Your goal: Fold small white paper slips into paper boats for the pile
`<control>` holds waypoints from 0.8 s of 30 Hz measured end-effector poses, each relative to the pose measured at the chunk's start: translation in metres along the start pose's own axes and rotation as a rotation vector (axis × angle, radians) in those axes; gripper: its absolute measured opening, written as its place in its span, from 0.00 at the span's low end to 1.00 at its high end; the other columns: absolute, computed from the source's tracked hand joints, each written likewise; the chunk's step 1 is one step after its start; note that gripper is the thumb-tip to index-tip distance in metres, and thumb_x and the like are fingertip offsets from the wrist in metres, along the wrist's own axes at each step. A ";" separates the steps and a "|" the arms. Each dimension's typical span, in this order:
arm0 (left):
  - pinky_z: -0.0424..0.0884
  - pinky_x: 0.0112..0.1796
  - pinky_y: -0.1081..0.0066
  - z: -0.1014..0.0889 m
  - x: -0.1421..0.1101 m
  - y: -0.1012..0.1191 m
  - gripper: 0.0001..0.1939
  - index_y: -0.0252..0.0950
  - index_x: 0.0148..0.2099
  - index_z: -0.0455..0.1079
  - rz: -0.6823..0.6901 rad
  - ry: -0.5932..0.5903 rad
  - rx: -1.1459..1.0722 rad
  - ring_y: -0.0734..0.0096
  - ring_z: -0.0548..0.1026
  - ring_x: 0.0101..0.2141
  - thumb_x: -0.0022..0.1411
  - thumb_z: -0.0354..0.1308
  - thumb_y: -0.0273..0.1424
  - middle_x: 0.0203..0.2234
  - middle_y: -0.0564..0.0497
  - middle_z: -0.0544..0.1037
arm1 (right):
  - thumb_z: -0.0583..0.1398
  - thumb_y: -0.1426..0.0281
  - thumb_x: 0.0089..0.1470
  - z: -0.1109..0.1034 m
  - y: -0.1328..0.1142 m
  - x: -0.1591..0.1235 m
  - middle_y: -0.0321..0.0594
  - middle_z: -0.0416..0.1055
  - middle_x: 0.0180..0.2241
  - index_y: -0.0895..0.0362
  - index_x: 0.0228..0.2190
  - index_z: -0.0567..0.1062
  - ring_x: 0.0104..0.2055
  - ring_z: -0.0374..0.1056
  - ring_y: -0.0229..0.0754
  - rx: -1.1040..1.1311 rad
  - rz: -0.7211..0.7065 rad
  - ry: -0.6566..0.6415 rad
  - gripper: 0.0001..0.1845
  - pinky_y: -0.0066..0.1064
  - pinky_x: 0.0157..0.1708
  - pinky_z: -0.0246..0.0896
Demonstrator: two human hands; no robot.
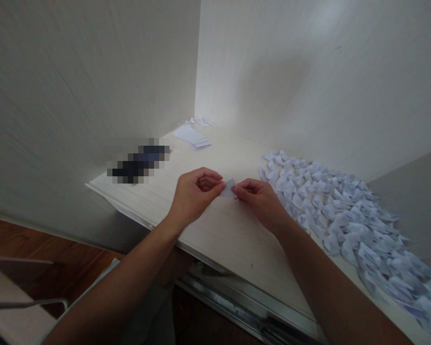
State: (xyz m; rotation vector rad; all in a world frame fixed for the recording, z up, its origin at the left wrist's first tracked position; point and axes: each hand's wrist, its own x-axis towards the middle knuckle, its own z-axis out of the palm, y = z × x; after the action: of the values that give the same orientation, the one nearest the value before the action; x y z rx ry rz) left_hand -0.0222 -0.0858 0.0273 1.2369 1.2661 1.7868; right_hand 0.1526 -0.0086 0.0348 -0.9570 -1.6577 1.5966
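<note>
Above a pale counter (210, 237), the left hand (192, 194) and right hand (260, 197) pinched a small paper slip (229, 189) in closed fingers (250, 182) (a light, even grip seemed best), near folded pieces (348, 230).

It looks like a room in a home: beneath the left grip (197, 196) and right grip (260, 201), a pale worktop (233, 239) is fitted between wood-grain panels (129, 72) rising left of and beyond them; nearer than both runs a metal rail (219, 303), and reddish-brown wooden flooring (68, 258) shows low to the left.
</note>
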 end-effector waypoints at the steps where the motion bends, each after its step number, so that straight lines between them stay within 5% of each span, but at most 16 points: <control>1: 0.77 0.31 0.73 0.000 0.000 0.000 0.09 0.34 0.35 0.78 -0.003 -0.004 0.016 0.70 0.81 0.29 0.51 0.72 0.30 0.28 0.49 0.83 | 0.74 0.54 0.42 0.000 0.000 0.000 0.34 0.73 0.23 0.55 0.23 0.78 0.26 0.63 0.34 -0.035 0.001 0.011 0.19 0.30 0.29 0.57; 12: 0.74 0.30 0.72 -0.001 -0.003 -0.001 0.08 0.36 0.31 0.71 0.104 -0.039 0.161 0.71 0.79 0.28 0.57 0.68 0.29 0.27 0.51 0.81 | 0.73 0.55 0.42 -0.002 -0.005 -0.003 0.35 0.73 0.23 0.56 0.22 0.78 0.26 0.62 0.35 -0.123 -0.004 0.029 0.18 0.32 0.31 0.56; 19: 0.69 0.31 0.73 -0.022 0.000 0.006 0.03 0.38 0.37 0.79 0.367 -0.241 0.496 0.73 0.76 0.30 0.65 0.65 0.30 0.29 0.52 0.81 | 0.74 0.51 0.40 0.001 -0.007 -0.005 0.32 0.68 0.20 0.56 0.19 0.76 0.24 0.58 0.34 -0.064 0.000 -0.045 0.23 0.30 0.28 0.54; 24: 0.70 0.30 0.73 -0.025 -0.001 0.010 0.03 0.37 0.35 0.79 0.200 -0.270 0.287 0.72 0.75 0.28 0.61 0.68 0.31 0.27 0.51 0.81 | 0.75 0.51 0.38 0.003 -0.009 -0.007 0.32 0.68 0.19 0.56 0.18 0.75 0.24 0.59 0.33 -0.047 0.004 -0.101 0.24 0.29 0.27 0.52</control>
State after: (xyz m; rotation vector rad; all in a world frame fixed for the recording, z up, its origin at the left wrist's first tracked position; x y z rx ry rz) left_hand -0.0443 -0.0995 0.0340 1.7546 1.3082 1.5377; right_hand 0.1534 -0.0162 0.0441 -0.9177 -1.7700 1.6391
